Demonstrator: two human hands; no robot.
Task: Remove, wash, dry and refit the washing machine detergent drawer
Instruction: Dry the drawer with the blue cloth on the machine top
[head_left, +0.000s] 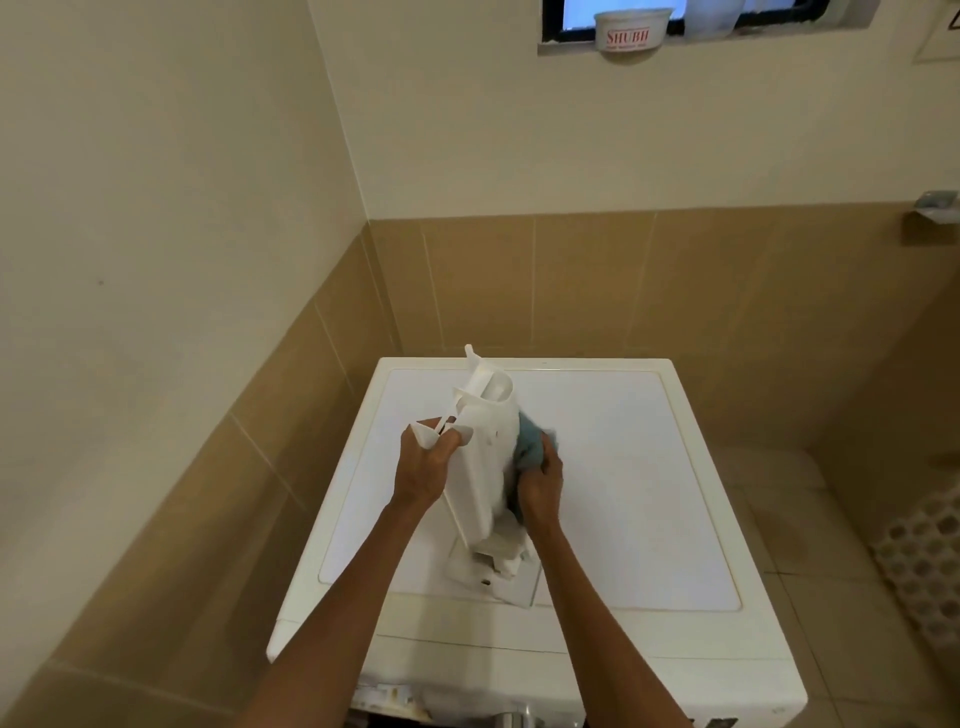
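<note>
A white bowl (629, 31) sits on the window sill (569, 48).

home laundry room, washing machine (597, 467), tiled walls (597, 280)

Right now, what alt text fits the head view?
The left hand grips a white drawer stood on end on the washer, while the right hand holds a blue cloth against its side. Tan wall tiles stand behind.
</note>
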